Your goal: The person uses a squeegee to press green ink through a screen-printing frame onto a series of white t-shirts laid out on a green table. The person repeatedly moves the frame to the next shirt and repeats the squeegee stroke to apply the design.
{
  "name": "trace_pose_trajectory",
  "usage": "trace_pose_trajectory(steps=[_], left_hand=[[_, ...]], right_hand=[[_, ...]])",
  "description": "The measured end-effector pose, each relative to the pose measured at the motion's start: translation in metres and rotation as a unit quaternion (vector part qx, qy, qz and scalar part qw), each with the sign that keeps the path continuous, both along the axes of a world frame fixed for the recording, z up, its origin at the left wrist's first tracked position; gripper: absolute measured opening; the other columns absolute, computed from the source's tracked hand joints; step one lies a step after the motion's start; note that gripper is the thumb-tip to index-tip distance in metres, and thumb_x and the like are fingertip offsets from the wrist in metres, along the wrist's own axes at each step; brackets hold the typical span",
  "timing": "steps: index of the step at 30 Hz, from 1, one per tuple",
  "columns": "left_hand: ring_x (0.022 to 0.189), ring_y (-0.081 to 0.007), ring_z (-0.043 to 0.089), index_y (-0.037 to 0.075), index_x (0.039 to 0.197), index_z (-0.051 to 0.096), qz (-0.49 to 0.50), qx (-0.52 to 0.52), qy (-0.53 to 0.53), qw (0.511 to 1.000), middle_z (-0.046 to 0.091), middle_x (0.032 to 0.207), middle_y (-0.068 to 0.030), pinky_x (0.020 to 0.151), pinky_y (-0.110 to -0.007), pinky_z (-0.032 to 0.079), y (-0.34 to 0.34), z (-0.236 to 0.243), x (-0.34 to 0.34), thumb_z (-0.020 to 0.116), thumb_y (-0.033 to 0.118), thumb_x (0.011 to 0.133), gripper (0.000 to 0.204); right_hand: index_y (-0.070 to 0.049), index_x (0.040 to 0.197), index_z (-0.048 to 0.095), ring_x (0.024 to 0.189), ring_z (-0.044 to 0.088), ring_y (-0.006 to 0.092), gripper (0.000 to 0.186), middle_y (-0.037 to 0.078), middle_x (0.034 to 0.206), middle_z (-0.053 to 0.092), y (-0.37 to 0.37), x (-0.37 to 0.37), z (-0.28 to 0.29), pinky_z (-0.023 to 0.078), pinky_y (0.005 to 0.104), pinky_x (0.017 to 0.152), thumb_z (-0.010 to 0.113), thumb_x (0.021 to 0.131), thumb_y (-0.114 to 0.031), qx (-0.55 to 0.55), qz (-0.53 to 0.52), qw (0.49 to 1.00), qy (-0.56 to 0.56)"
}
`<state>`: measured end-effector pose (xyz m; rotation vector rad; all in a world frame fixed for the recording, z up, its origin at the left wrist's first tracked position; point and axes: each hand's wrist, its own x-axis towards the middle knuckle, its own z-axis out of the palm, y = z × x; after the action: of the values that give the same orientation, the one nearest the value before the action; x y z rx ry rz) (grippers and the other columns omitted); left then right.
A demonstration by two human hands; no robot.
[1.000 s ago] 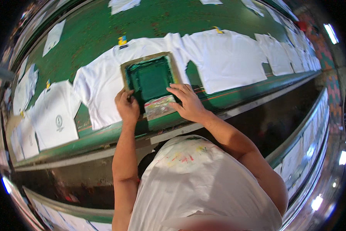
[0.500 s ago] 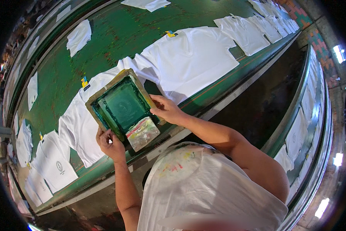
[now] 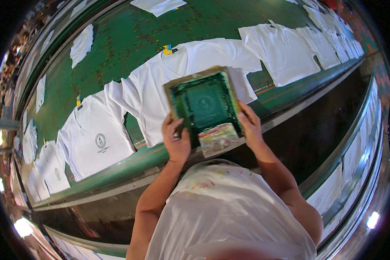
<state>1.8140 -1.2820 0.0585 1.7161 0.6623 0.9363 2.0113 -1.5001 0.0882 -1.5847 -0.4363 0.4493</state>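
Note:
With both hands I hold a square screen printing frame point(image 3: 232, 89), its mesh green with a faint round emblem. My left hand point(image 3: 176, 139) closes on the lower left side and my right hand point(image 3: 252, 128) grips the right side. A pale, paint-smeared flat block point(image 3: 219, 139) sits at the frame's near edge; its kind is unclear. Beneath and behind the frame lies a white V-neck T-shirt point(image 3: 145, 102), partly hidden by it. Left of that, another white T-shirt point(image 3: 80, 145) bears a dark round emblem point(image 3: 100, 141) with small lettering.
A long green table point(image 3: 117, 56), stained with paint, runs across the view. More white shirts point(image 3: 286, 54) lie along it to the right, and a printed shirt point(image 3: 52, 169) at far left. Behind me on the right stands another table point(image 3: 325, 173) with shirts. A dark aisle point(image 3: 299, 123) separates them.
Both hands have carried the frame rightward, from the left shirt to over the neighbouring one. The left shirt, previously partly covered, now shows its dark emblem. My view has shifted too.

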Motion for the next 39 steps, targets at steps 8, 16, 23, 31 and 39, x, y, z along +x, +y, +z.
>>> trace_pose_trajectory(steps=[8,16,23,31,39], left_hand=[[0.149,-0.0397,0.055,0.006,0.117,0.075,-0.004,-0.002,-0.017,1.000,0.054,0.160,-0.0250,0.123,-0.045,0.047,-0.052,-0.011,0.096,0.071,-0.015,0.086,0.037],[0.148,-0.0383,0.059,0.004,0.109,0.075,0.039,-0.034,-0.038,0.998,0.056,0.161,-0.0257,0.120,-0.043,0.051,-0.029,-0.025,0.101,0.071,-0.017,0.087,0.031],[0.147,-0.0321,0.062,0.000,0.105,0.076,0.048,-0.044,-0.040,0.997,0.058,0.161,-0.0240,0.118,-0.040,0.051,-0.026,-0.024,0.099,0.073,-0.014,0.092,0.019],[0.144,-0.0325,0.064,0.001,0.102,0.077,0.068,-0.020,-0.028,0.997,0.061,0.160,-0.0257,0.116,-0.040,0.052,-0.023,-0.026,0.101,0.072,-0.013,0.093,0.018],[0.142,-0.0313,0.065,0.002,0.097,0.076,0.073,-0.042,-0.036,0.996,0.062,0.161,-0.0270,0.115,-0.040,0.052,-0.024,-0.029,0.100,0.075,-0.012,0.092,0.015]], right_hand=[[0.002,0.160,0.059,0.126,0.062,0.0144,0.053,0.008,0.146,0.068,-0.054,0.086,0.002,0.048,0.0326,0.111,0.069,0.112,-0.019,-0.008,-0.016,1.000,0.022],[0.002,0.159,0.059,0.120,0.062,0.0130,0.054,0.006,0.136,0.070,-0.017,0.119,-0.023,0.050,0.0315,0.106,0.072,0.111,-0.021,0.004,0.073,0.997,-0.002],[0.003,0.160,0.057,0.123,0.065,0.0153,0.059,0.009,0.140,0.070,-0.015,0.129,-0.033,0.052,0.0339,0.108,0.075,0.109,-0.022,-0.029,0.108,0.994,-0.010],[-0.002,0.163,0.055,0.125,0.065,0.0173,0.062,0.011,0.148,0.065,-0.015,0.135,-0.036,0.052,0.0338,0.106,0.077,0.108,-0.021,-0.052,0.134,0.989,-0.044],[0.000,0.166,0.052,0.124,0.058,0.0111,0.065,0.003,0.141,0.061,-0.017,0.138,-0.024,0.046,0.0287,0.108,0.075,0.107,-0.014,-0.078,0.161,0.984,-0.005]])
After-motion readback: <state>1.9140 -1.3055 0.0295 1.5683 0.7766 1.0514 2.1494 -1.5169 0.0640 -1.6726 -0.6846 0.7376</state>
